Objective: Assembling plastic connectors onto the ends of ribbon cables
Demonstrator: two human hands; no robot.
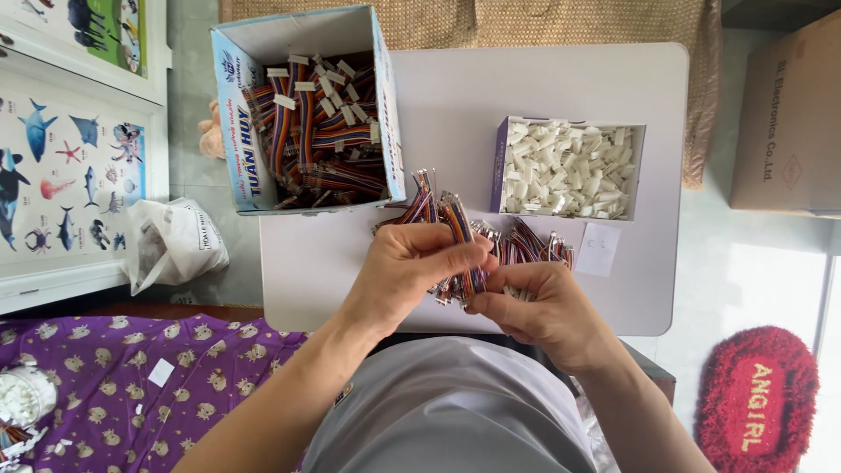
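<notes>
Two hands meet over the white table (561, 79): a bunch of coloured wires (455, 219) is pinched by the left hand (407, 267), its lower end gripped by the right hand (539, 307). Much remains: a full wire box (229, 140), a full tray of white plugs (568, 168).

Blue-white carton (235, 131) (open-topped) left of small purple box (498, 166).

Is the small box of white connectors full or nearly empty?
Full: white connectors heap up to the rim of the small box.
</notes>
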